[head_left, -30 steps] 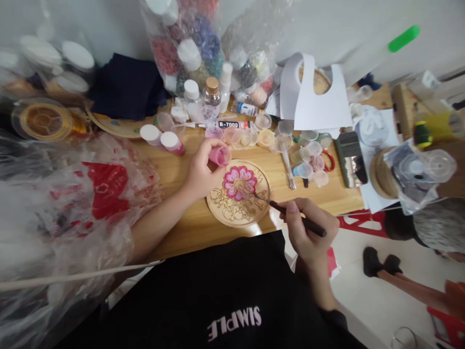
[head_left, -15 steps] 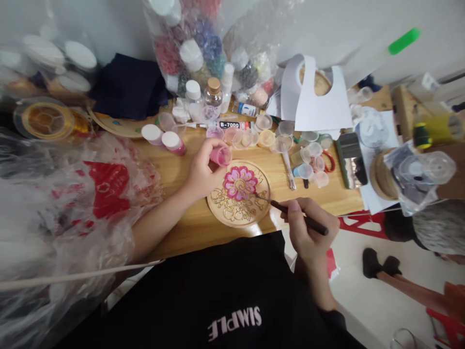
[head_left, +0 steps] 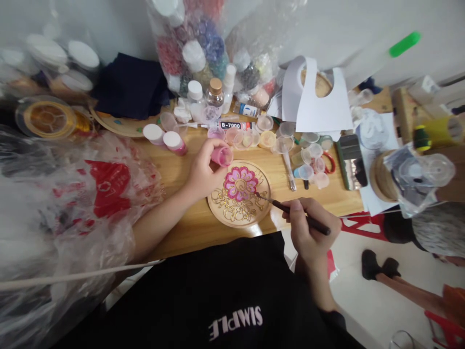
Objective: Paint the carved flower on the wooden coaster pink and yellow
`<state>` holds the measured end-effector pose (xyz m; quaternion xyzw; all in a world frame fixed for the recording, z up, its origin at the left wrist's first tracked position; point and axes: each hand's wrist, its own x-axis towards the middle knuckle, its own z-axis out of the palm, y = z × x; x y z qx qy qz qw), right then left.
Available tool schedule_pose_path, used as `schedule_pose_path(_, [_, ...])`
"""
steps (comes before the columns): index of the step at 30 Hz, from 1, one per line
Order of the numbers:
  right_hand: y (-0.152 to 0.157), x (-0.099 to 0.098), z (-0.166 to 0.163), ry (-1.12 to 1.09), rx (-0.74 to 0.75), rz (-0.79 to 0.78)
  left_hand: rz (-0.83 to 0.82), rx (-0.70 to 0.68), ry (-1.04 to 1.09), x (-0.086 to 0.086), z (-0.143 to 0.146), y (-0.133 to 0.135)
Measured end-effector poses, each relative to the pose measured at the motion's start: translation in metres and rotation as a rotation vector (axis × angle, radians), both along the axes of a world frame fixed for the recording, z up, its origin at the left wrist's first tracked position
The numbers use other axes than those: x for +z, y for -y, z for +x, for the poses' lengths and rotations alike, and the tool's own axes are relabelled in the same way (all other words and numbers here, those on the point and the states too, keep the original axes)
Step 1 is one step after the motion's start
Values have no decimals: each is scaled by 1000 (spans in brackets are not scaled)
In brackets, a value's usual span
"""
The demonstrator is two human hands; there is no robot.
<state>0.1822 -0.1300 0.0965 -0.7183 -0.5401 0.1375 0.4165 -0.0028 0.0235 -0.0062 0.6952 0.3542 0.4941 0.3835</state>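
Note:
A round wooden disc (head_left: 240, 220) lies on the table, bearing a pink flower (head_left: 241, 184) with gold outlines and gold scrollwork below it. My left hand (head_left: 204, 169) is closed around a small pink plastic cup (head_left: 223, 156), tilted with its mouth toward the disc's upper left edge. In my right hand (head_left: 310, 228) is a thin dark-handled tool that looks like a paintbrush (head_left: 281, 207). Its tip is at the flower's lower right edge; whether it touches the surface I cannot tell.
Several small plastic cups (head_left: 267, 139), a B-7000 glue tube (head_left: 232, 125) and bottles (head_left: 215, 99) stand behind the disc. Two white-capped jars (head_left: 174, 142) are left, near a crumpled plastic bag (head_left: 109, 186). A phone (head_left: 351, 162) lies right. A person's legs (head_left: 410, 288) show beyond the table.
Both hands keep their hold on the cup and the brush. The brush tip has shifted very slightly along the flower's right edge; the view has moved a little.

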Motion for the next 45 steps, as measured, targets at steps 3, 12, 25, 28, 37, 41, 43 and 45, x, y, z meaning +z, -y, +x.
schedule_pose_path(3, [1, 0, 0, 1, -27, 17, -9, 1, -7, 0, 0, 0])
schedule_pose_path(12, [1, 0, 1, 18, -7, 24, 16, -2, 6, 0, 0, 0])
schedule_pose_path(25, [1, 0, 1, 69, 56, 32, 52, 5, 3, 2, 0, 0])
schedule_pose_path(28, [1, 1, 1, 68, 72, 4, 59, 1, 9, 2, 0, 0])
schedule_pose_path(37, [2, -3, 2, 64, 25, 38, 50, -8, -15, 4, 0, 0])
schedule_pose_path(41, [0, -3, 3, 48, 42, 6, 51, -11, -20, 5, 0, 0])
schedule_pose_path(43, [0, -2, 2, 48, 42, 11, 53, -14, -10, 5, 0, 0])
schedule_pose_path(45, [1, -3, 1, 49, 26, 29, 54, -17, 6, 4, 0, 0])
